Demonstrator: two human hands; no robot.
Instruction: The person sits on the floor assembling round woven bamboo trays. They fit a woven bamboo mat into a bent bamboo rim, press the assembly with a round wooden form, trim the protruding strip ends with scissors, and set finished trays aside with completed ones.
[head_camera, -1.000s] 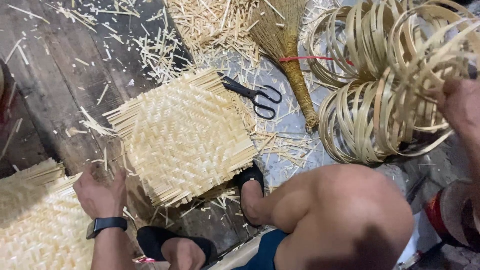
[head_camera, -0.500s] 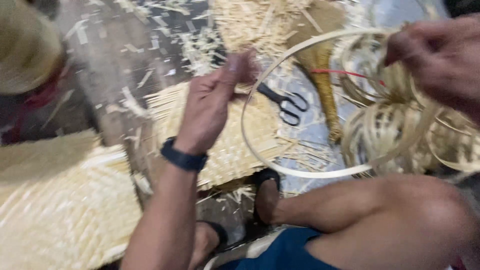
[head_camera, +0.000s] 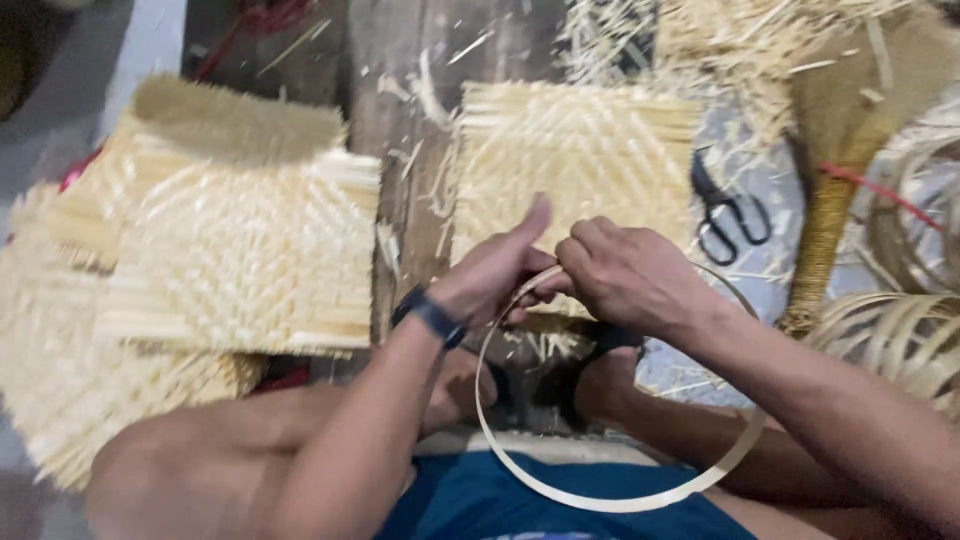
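Both my hands hold a thin bamboo hoop (head_camera: 620, 500) at its top, in front of my lap. My left hand (head_camera: 495, 270), with a dark wristband, pinches the hoop's upper left part, thumb raised. My right hand (head_camera: 630, 275) grips the same spot from the right, knuckles touching the left hand. Just beyond the hands lies a square woven bamboo mat (head_camera: 580, 160) on the floor.
A stack of woven mats (head_camera: 220, 260) lies at the left. Black scissors (head_camera: 725, 210) rest right of the square mat, beside a straw broom (head_camera: 850, 150). Several bamboo hoops (head_camera: 900, 330) are piled at the far right. Bamboo shavings litter the wooden floor (head_camera: 400, 60).
The hoop has come down from in front of the pile at the right to my lap. Both hands have closed together at its top. The view has swung left.
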